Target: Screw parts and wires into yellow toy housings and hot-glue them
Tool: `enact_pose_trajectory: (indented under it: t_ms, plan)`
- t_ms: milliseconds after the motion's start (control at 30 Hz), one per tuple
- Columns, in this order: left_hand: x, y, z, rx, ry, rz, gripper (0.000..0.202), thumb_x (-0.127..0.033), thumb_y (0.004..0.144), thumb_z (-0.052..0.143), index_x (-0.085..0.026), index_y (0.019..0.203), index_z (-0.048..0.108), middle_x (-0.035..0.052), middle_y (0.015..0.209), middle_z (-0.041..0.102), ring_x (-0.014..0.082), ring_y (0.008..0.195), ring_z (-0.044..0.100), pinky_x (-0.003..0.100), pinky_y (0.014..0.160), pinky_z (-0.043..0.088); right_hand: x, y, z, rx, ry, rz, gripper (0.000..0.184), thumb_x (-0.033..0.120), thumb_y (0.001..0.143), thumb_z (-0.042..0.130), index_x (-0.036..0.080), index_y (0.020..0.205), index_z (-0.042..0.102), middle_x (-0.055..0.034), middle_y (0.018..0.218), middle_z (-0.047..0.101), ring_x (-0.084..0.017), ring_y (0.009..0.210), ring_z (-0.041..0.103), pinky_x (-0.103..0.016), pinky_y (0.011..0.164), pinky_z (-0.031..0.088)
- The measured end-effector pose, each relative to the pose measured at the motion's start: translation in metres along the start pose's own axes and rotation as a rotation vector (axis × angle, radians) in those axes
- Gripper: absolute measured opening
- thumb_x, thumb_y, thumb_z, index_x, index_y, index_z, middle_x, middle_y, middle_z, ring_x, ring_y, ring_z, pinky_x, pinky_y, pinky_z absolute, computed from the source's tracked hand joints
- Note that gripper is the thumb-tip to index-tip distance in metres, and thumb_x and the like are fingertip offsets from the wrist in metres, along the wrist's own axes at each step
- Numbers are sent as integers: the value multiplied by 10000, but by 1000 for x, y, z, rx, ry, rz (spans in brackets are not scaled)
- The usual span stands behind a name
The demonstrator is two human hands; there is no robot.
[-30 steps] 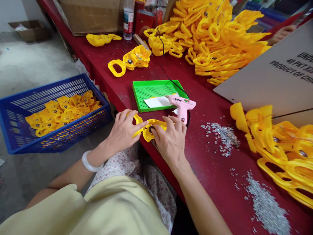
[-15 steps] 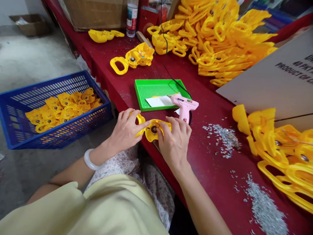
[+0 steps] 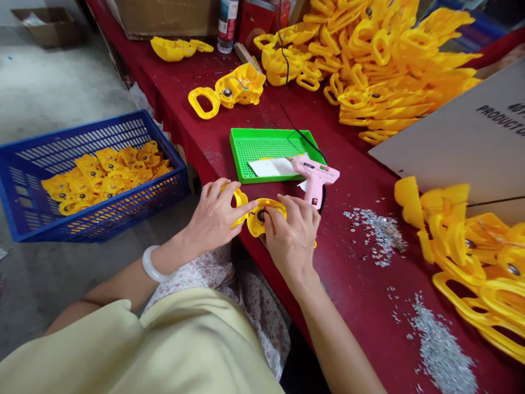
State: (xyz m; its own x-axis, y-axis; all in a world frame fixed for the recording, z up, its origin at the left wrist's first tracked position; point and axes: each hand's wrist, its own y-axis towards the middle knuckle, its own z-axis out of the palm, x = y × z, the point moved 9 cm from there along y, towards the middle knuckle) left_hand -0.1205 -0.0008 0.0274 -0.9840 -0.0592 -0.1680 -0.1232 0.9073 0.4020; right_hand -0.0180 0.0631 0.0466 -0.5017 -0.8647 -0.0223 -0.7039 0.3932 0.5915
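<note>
Both my hands hold a yellow plastic moulded piece just over the near edge of the table. My left hand, with a white bangle on its wrist, grips the piece's looped handle. My right hand presses its fingers around the round part, where a dark centre shows. Part of the piece is hidden under my fingers. Beyond my right hand lies a pink hot glue gun, its tip resting over a green perforated tray that holds a white paper sheet.
A dark red cloth covers the table, with silver flakes scattered on it. Yellow plastic pieces lie heaped at the back and right. A blue plastic basket of yellow parts stands on the floor at left. A printed cardboard sheet leans at right.
The whole view has shifted slightly as my head moved. My right fingers have shifted on the round part, and its dark centre now shows more.
</note>
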Motion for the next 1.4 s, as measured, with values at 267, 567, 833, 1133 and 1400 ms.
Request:
enact_pose_trajectory:
  t_ms: [267, 567, 833, 1133, 1400]
  plan:
    - [1, 0, 3, 2, -7, 0, 474, -268, 829, 642, -330, 1296, 590, 152, 1321, 463, 351, 1230, 403, 520, 977, 401, 0, -1, 1, 7, -65, -22, 141, 226, 876, 593, 203, 924, 724, -84, 1145, 688, -243, 1096, 556, -419, 952, 402]
    - [0, 0, 11, 70, 7, 28, 481, -203, 863, 578, -353, 1319, 562, 155, 1359, 457, 355, 1231, 415, 532, 944, 402, 4, 3, 13, 176, -170, -53, 181, 263, 893, 565, 199, 891, 735, -102, 1160, 683, -269, 1103, 527, -457, 971, 376]
    - [-4, 4, 12, 170, 54, 3, 458, -178, 891, 513, -342, 1317, 555, 147, 1296, 507, 354, 1207, 439, 533, 921, 397, 11, 9, 19, 324, -287, -72, 216, 227, 899, 528, 156, 910, 732, -130, 1148, 676, -304, 1112, 513, -497, 1020, 333]
    - [-4, 7, 20, 177, 37, -5, 449, -136, 889, 483, -300, 1299, 564, 161, 1256, 520, 372, 1223, 439, 547, 927, 389, 6, 5, 23, 278, -155, -31, 210, 271, 907, 534, 161, 933, 711, -136, 1152, 672, -290, 1109, 503, -507, 984, 363]
    - [-5, 9, 19, 166, 44, -3, 367, -186, 927, 453, -277, 1254, 594, 159, 1252, 524, 362, 1228, 444, 539, 916, 399, 7, 6, 18, 234, -158, -60, 198, 219, 886, 525, 170, 864, 716, -155, 1214, 620, -301, 1196, 457, -519, 1033, 333]
